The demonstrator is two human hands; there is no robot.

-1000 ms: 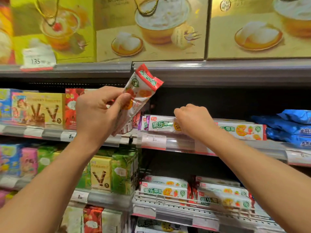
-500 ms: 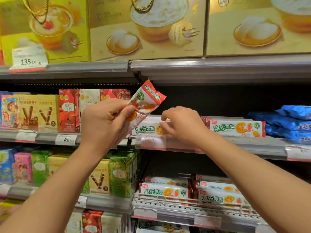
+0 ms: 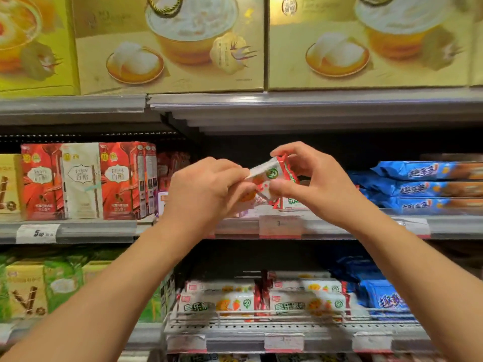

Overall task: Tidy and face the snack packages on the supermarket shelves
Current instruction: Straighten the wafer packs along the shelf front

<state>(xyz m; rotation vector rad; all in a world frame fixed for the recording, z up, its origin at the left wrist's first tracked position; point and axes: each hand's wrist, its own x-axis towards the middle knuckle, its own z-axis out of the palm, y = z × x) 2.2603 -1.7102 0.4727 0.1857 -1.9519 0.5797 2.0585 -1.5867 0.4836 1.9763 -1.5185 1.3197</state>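
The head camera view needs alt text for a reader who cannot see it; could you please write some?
Two bare hands, left hand and right hand, together hold a white-and-red plastic snack packet in front of a grey metal supermarket shelf. Red and white upright cartons stand to the left, stacked blue wrapped packs to the right, large yellow gift boxes above.

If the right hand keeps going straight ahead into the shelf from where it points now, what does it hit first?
Probably the white snack packs lying on the middle shelf just below and behind the right hand, which already holds a snack packet with the left hand. Depth is unclear; behind is dark shelf space.
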